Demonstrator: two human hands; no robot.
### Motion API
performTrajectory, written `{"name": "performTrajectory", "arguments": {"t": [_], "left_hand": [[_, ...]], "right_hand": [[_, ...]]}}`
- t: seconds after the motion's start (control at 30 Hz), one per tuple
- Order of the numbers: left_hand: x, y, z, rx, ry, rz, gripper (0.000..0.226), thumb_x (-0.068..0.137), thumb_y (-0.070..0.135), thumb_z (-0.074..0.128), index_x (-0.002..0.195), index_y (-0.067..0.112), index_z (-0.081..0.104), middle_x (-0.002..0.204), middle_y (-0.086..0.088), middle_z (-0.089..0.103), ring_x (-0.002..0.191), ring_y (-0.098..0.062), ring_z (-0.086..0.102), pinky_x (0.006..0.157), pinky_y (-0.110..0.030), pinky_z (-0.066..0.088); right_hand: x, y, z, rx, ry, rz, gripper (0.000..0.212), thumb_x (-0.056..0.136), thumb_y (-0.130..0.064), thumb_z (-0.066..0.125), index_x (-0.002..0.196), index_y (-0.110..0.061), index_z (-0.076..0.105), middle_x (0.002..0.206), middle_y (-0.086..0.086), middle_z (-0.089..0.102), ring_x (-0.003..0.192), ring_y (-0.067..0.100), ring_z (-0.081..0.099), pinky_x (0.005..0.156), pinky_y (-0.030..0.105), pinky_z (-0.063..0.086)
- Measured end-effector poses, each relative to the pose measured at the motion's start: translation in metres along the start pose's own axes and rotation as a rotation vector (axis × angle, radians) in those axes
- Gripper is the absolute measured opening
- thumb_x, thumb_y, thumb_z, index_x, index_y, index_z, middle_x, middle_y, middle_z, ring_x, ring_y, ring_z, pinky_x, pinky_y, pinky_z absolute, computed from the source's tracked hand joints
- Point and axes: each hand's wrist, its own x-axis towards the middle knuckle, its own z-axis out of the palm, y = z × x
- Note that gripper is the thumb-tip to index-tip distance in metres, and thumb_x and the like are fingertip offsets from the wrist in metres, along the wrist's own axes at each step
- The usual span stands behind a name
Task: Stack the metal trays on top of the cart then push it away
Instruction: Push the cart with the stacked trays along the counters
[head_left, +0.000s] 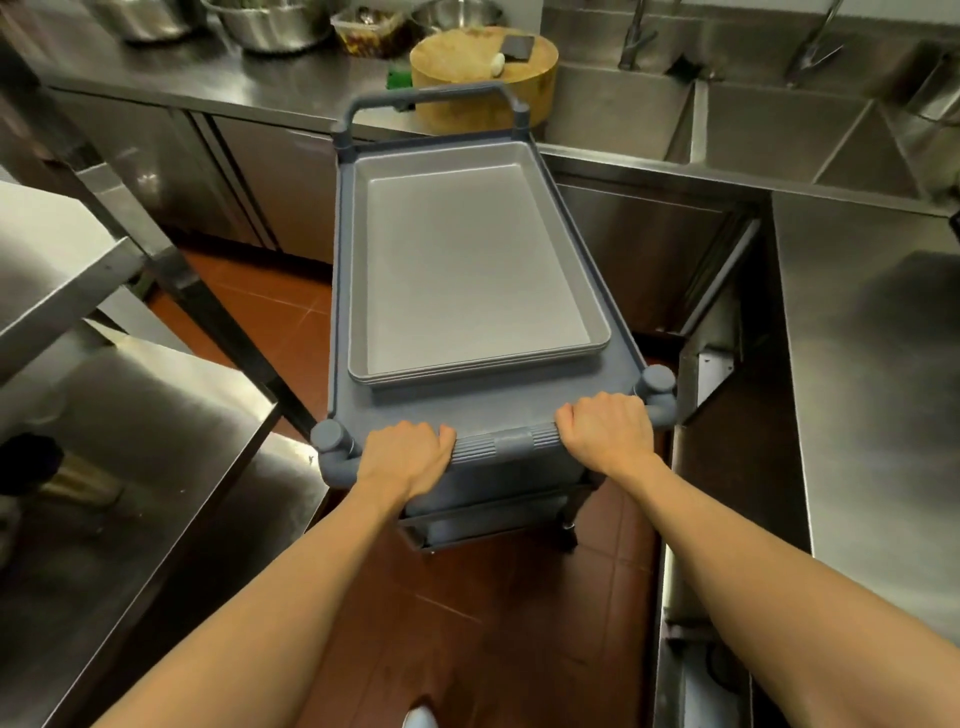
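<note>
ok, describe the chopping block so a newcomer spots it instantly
Start at the grey cart in the middle; look past its far handle to the steel counter. The chopping block sits there: a thick round wooden slab, the only wooden thing among metal bowls and sinks.

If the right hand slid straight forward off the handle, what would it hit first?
Probably the stacked metal trays: the right hand grips the cart handle, with only bare cart top between.

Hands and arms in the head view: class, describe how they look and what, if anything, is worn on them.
Both forearms are bare up to the bottom edge of the picture: no sleeves show. The left hand and the right hand wear no gloves, and no rings, watch or bracelet can be seen on the fingers or wrists. No marks or tattoos show.
</note>
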Motion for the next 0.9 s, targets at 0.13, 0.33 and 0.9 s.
{"name": "performTrajectory", "arguments": {"t": [0.13,0.33,0.9], "left_hand": [[0.008,0.001,0.004,-0.022,0.012,-0.076,0.023,0.094,0.021,0.030,0.098,0.008,0.047,0.079,-0.016,0.062,0.058,-0.033,0.045,0.052,-0.036,0.035],[0.023,0.002,0.008,-0.146,0.047,-0.181,0.035,0.096,0.025,0.025,0.093,0.010,0.057,0.082,-0.016,0.067,0.068,-0.037,0.058,0.057,-0.037,0.037],[0.113,-0.004,-0.008,-0.274,0.119,-0.477,0.052,0.098,0.034,0.027,0.073,0.009,0.065,0.072,-0.014,0.069,0.067,-0.036,0.064,0.064,-0.040,0.052]], "right_hand": [[0.020,0.008,0.005,-0.005,0.044,-0.104,0.044,0.061,-0.012,0.070,0.043,-0.018,0.031,0.034,0.006,0.046,0.028,0.027,0.039,0.040,0.018,0.015],[0.053,0.016,0.014,0.056,0.052,-0.092,0.038,0.077,-0.027,0.039,0.041,-0.014,0.035,0.040,0.008,0.051,0.035,0.026,0.035,0.041,0.025,0.010],[0.184,0.055,0.027,-0.038,-0.033,-0.377,0.030,0.078,-0.019,0.059,0.050,-0.015,0.049,0.049,0.008,0.060,0.038,0.027,0.050,0.037,0.026,0.030]]}}
